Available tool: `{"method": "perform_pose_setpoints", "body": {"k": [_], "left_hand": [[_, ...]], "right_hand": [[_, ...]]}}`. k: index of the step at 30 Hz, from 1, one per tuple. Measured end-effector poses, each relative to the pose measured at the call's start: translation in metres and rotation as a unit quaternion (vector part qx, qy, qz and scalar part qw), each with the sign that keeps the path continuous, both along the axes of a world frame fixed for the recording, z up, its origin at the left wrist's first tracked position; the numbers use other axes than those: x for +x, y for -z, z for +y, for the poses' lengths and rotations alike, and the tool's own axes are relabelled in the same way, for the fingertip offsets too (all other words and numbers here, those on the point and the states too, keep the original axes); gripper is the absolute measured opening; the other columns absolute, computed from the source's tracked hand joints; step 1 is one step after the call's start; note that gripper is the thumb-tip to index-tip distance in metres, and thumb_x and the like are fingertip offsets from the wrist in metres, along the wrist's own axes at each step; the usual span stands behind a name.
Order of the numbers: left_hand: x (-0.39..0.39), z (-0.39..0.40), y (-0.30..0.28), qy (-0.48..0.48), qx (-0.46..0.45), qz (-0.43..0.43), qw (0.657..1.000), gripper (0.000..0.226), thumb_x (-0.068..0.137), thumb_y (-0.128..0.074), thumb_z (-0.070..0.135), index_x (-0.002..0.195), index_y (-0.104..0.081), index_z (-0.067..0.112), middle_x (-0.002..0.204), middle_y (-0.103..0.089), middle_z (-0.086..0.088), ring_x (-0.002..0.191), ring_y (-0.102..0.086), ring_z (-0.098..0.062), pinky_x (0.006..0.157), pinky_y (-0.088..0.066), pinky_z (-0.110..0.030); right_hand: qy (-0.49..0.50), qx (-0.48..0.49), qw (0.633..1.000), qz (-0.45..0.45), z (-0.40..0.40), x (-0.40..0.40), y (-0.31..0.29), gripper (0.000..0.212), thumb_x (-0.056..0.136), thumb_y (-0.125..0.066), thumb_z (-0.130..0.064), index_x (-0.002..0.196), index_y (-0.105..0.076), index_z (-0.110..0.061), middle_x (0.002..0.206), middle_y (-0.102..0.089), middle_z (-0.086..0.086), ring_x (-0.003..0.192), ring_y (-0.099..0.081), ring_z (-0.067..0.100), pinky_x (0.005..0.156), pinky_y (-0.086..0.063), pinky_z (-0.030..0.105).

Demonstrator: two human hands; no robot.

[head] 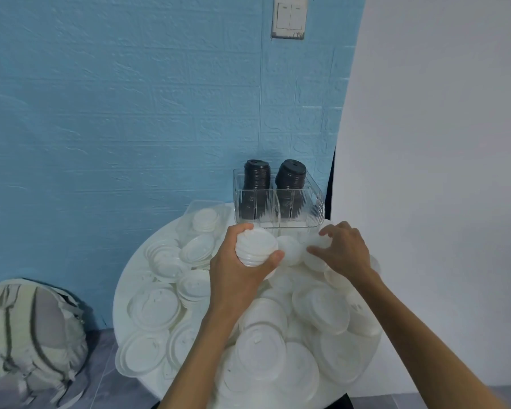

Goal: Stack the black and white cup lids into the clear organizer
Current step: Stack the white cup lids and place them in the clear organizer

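— Two hands at work, both just above the middle of the frame. What has the left hand point(242, 258) got?
— A short stack of white lids point(255, 246), fingers and thumb curled round it, held on its side just below the clear organizer point(278, 202).
— And the right hand point(341, 249)?
— Fingers bent down onto a loose white lid point(316, 246) at the organizer's front wall. It seems to pinch that lid, though the white blurs together there.
— Where do the black ones sit?
— Two black lid stacks point(289, 175) stand upright in the organizer's back compartments, side by side, against the blue wall point(115, 113).
— The rest of the white ones?
— Heaped over the round white table point(121, 293), filling the lower middle of the frame, singly and in small piles point(260, 349).
— Anything else?
— One pale backpack point(27, 332) on the floor at lower left, a light switch point(289, 16) at the top, a white wall point(440, 143) on the right.
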State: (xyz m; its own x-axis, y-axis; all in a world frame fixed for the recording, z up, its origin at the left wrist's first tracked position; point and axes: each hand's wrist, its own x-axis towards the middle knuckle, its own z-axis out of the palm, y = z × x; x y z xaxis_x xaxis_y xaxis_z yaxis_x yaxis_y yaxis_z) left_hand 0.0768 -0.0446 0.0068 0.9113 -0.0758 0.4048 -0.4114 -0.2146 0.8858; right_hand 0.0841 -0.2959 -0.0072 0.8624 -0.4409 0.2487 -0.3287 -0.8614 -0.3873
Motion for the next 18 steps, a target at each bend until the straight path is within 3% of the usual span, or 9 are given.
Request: {"method": "perform_pose_setpoints", "body": {"k": [7, 10, 13, 16, 18], "left_hand": [[0.001, 0.004, 0.001, -0.007, 0.001, -0.008, 1.000, 0.060, 0.064, -0.093, 0.048, 0.110, -0.055, 0.047, 0.103, -0.063, 0.033, 0.096, -0.057, 0.011, 0.076, -0.049, -0.019], [0.001, 0.007, 0.002, -0.009, 0.001, -0.008, 1.000, 0.061, 0.064, -0.092, 0.048, 0.112, -0.055, 0.048, 0.108, -0.058, 0.040, 0.098, -0.057, 0.012, 0.077, -0.050, -0.020], [0.001, 0.009, 0.004, -0.006, 0.004, -0.009, 1.000, 0.060, 0.065, -0.093, 0.046, 0.111, -0.055, 0.047, 0.106, -0.057, 0.042, 0.097, -0.056, 0.014, 0.074, -0.046, -0.012], [0.002, 0.009, 0.005, -0.002, 0.007, -0.007, 1.000, 0.059, 0.066, -0.093, 0.044, 0.109, -0.054, 0.048, 0.104, -0.057, 0.043, 0.096, -0.056, 0.015, 0.071, -0.044, -0.006], [0.001, 0.009, 0.006, 0.000, 0.005, -0.004, 1.000, 0.059, 0.065, -0.093, 0.045, 0.109, -0.054, 0.048, 0.103, -0.057, 0.043, 0.094, -0.056, 0.015, 0.070, -0.044, -0.006]], "right_hand": [[-0.015, 0.027, 0.999, -0.032, 0.011, 0.006, 0.009, 0.044, 0.081, -0.082, -0.030, 0.121, -0.071, -0.018, 0.124, -0.059, 0.003, 0.104, -0.062, 0.027, 0.086, -0.049, 0.036], [-0.025, 0.027, 0.998, -0.047, 0.016, 0.003, 0.006, 0.041, 0.080, -0.083, -0.029, 0.118, -0.072, -0.018, 0.121, -0.060, 0.003, 0.101, -0.062, 0.027, 0.082, -0.045, 0.033], [-0.032, 0.048, 0.995, -0.081, 0.020, -0.002, -0.004, 0.039, 0.079, -0.085, -0.032, 0.114, -0.073, -0.019, 0.117, -0.062, 0.002, 0.096, -0.062, 0.022, 0.082, -0.043, 0.031], [-0.056, 0.089, 0.985, -0.139, 0.031, -0.007, -0.024, 0.036, 0.076, -0.087, -0.036, 0.108, -0.074, -0.026, 0.111, -0.064, -0.004, 0.088, -0.063, 0.016, 0.084, -0.050, 0.036], [-0.080, 0.150, 0.968, -0.183, 0.042, -0.013, -0.045, 0.034, 0.074, -0.089, -0.036, 0.105, -0.074, -0.028, 0.105, -0.066, -0.011, 0.082, -0.064, 0.012, 0.078, -0.052, 0.032]]}}
